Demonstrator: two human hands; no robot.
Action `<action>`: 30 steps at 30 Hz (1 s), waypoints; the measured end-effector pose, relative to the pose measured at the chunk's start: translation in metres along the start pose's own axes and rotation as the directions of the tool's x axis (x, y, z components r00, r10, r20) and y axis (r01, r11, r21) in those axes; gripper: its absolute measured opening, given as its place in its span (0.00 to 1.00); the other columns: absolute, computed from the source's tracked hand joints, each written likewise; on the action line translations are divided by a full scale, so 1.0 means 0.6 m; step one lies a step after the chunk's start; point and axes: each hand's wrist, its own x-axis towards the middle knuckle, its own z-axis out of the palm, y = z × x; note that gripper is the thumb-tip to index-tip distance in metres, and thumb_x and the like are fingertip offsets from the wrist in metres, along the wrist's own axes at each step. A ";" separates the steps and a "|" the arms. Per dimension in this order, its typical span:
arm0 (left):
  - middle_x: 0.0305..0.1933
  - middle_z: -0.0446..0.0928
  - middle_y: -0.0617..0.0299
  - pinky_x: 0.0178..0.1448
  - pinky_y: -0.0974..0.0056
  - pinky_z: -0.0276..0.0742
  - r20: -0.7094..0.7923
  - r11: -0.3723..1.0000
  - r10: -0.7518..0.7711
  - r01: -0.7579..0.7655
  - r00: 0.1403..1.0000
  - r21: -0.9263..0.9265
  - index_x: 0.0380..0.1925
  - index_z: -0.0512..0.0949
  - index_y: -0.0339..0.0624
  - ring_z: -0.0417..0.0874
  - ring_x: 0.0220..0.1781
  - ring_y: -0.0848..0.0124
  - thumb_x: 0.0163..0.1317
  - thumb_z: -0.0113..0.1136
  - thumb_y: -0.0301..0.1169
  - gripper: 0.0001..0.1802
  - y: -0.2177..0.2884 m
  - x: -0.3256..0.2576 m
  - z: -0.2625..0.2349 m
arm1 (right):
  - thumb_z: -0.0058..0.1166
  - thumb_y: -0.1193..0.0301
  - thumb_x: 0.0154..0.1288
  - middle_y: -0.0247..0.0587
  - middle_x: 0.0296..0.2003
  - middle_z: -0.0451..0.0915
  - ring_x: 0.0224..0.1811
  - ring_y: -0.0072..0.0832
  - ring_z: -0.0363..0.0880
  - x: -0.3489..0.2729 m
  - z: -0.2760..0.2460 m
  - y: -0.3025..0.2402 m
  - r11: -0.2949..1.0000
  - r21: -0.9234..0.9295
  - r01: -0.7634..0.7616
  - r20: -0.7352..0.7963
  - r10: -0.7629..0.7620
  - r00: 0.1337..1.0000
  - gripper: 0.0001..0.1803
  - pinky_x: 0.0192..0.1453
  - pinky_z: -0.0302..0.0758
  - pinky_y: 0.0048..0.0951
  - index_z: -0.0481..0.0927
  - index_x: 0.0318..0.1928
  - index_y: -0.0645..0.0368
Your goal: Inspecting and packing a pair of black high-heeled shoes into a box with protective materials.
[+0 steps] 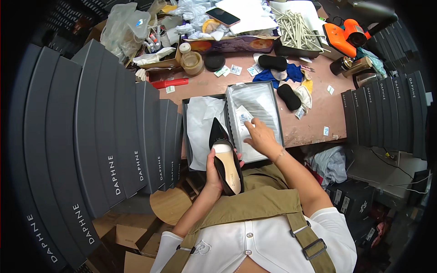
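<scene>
A black pointed-toe shoe point(218, 132) with a beige insole rests in my left hand point(212, 170), which is closed around its sides. Its toe points away from me, over the left half of a dark grey shoebox point(184, 123). White tissue paper point(200, 145) lies in that half. My right hand point(263, 139) is over the right half of the box point(279, 118), thumb and index finger apart. Its fingertips are at a small white packet point(242, 116) on the wrinkled white paper point(259, 98) there. Whether they pinch the packet's edge is hard to see.
Tall stacks of grey shoeboxes point(109, 132) stand at the left, with more boxes point(382, 113) at the right. Black oval pads point(288, 97), a blue cloth point(293, 73) and small packets lie on the pink table point(318, 113). Behind are a jar point(192, 63), sticks point(296, 31) and a phone point(223, 17).
</scene>
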 end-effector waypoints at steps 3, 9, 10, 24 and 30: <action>0.43 0.78 0.52 0.52 0.51 0.80 -0.022 0.998 0.034 -0.032 0.999 0.048 0.49 0.73 0.39 0.81 0.46 0.57 0.61 0.49 0.56 0.31 0.009 -0.005 0.004 | 0.57 0.72 0.57 0.48 0.30 0.73 0.34 0.44 0.77 -0.024 0.102 0.102 0.981 -0.192 0.019 0.198 0.020 0.980 0.10 0.37 0.75 0.42 0.77 0.40 0.60; 0.43 0.78 0.55 0.51 0.55 0.80 -0.008 0.995 0.022 -0.021 1.000 0.094 0.50 0.73 0.41 0.81 0.45 0.60 0.63 0.47 0.62 0.34 0.010 0.007 -0.018 | 0.57 0.78 0.55 0.47 0.33 0.75 0.29 0.42 0.78 0.000 -0.053 -0.055 0.833 0.549 -0.066 0.089 0.020 0.996 0.13 0.36 0.75 0.36 0.75 0.42 0.60; 0.44 0.78 0.56 0.51 0.56 0.79 0.025 0.996 0.032 -0.034 0.999 0.082 0.50 0.73 0.42 0.81 0.44 0.61 0.63 0.48 0.63 0.34 0.006 0.003 -0.005 | 0.58 0.77 0.53 0.47 0.34 0.74 0.32 0.42 0.78 -0.006 -0.054 -0.082 0.833 0.553 -0.013 0.136 -0.076 0.988 0.14 0.36 0.75 0.37 0.73 0.41 0.60; 0.50 0.77 0.54 0.55 0.60 0.75 -0.074 0.932 0.202 -0.168 0.977 0.322 0.54 0.70 0.36 0.81 0.46 0.64 0.65 0.51 0.32 0.19 0.000 0.011 -0.041 | 0.64 0.69 0.53 0.59 0.61 0.65 0.63 0.54 0.66 0.013 -0.034 0.010 0.894 0.443 -0.063 0.285 -0.074 0.956 0.42 0.63 0.67 0.44 0.59 0.68 0.59; 0.60 0.66 0.55 0.64 0.63 0.66 0.166 0.839 0.337 -0.375 0.927 0.394 0.67 0.54 0.37 0.70 0.60 0.68 0.65 0.55 0.28 0.32 0.018 -0.009 0.005 | 0.60 0.67 0.54 0.56 0.42 0.77 0.35 0.52 0.80 -0.035 0.075 0.090 0.978 -0.146 -0.148 0.407 0.196 0.892 0.26 0.40 0.77 0.44 0.69 0.53 0.61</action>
